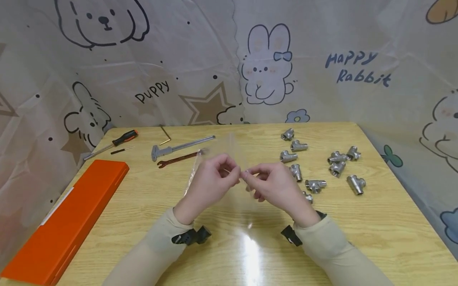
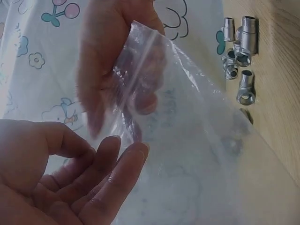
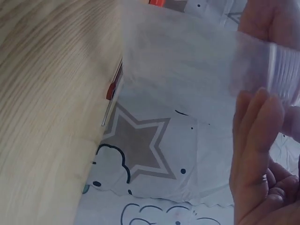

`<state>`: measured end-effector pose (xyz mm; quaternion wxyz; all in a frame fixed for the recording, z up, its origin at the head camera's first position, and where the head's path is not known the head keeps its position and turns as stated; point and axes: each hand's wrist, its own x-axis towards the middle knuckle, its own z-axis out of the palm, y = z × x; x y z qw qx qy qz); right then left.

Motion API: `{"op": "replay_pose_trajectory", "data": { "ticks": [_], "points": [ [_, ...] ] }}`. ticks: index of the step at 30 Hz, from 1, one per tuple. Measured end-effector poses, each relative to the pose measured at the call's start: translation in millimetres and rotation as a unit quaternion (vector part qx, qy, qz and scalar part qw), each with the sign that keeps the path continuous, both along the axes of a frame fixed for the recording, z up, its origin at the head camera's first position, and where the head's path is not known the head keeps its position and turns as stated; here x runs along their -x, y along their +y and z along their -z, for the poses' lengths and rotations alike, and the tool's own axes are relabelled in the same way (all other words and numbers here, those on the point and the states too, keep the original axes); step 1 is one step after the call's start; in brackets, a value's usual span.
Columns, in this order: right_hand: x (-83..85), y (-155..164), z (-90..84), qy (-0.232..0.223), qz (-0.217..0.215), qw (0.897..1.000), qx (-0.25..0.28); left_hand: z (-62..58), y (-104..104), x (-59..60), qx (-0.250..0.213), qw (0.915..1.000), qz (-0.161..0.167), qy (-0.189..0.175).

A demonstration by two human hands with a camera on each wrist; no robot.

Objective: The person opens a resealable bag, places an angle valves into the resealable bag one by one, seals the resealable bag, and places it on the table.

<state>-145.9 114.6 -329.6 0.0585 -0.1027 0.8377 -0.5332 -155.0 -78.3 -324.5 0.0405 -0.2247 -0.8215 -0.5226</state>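
A clear zip bag (image 1: pixel 230 146) is held up off the table between both hands, its zip strip showing in the right wrist view. My left hand (image 1: pixel 214 174) pinches the bag's edge between thumb and fingers. Opposite it, my right hand (image 1: pixel 274 183) pinches the same edge, the fingertips of both hands almost meeting. In the left wrist view, the bag (image 2: pixel 201 140) hangs slanted, with part of the right hand (image 2: pixel 105 51) seen through it. The film (image 3: pixel 183 61) spreads away from the right fingers in the right wrist view. I see nothing inside it.
Several metal tee fittings (image 1: pixel 315 185) lie on the right of the table. Left of the bag are a red-brown wrench (image 1: pixel 179 159), a caliper (image 1: pixel 184 147), a hex key (image 1: pixel 165 141), a large screwdriver (image 1: pixel 125 137), a small one (image 1: pixel 121 151) and an orange case (image 1: pixel 71 218).
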Motion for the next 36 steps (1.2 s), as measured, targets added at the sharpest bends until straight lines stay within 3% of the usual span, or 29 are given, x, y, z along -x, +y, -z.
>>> {"op": "replay_pose_trajectory", "data": {
  "ticks": [6,13,19,24,31,36],
  "points": [
    [-1.2,2,-0.4,0.032,0.010,0.999,-0.036,-1.1,-5,1.5,0.008,0.9992,-0.018,0.036],
    [-2.6,-2,2.3,0.060,0.031,0.998,-0.006,10.2,5,-0.5,0.041,0.9981,0.009,-0.044],
    [-0.6,0,0.0,0.071,0.038,0.997,-0.005,7.9,6,-1.9,0.046,0.9970,0.005,-0.062],
    [5.8,12,-3.4,0.056,0.053,0.997,-0.020,1.2,-5,0.1,0.054,0.9971,-0.005,-0.054],
    [13.7,37,-10.5,0.008,0.062,0.997,-0.047,-14.8,-20,-0.1,0.053,0.9965,-0.051,-0.038],
    [13.4,33,-7.6,0.022,0.046,0.996,-0.070,-16.1,-22,-0.8,0.085,0.9955,-0.040,-0.007]
  ]
}}
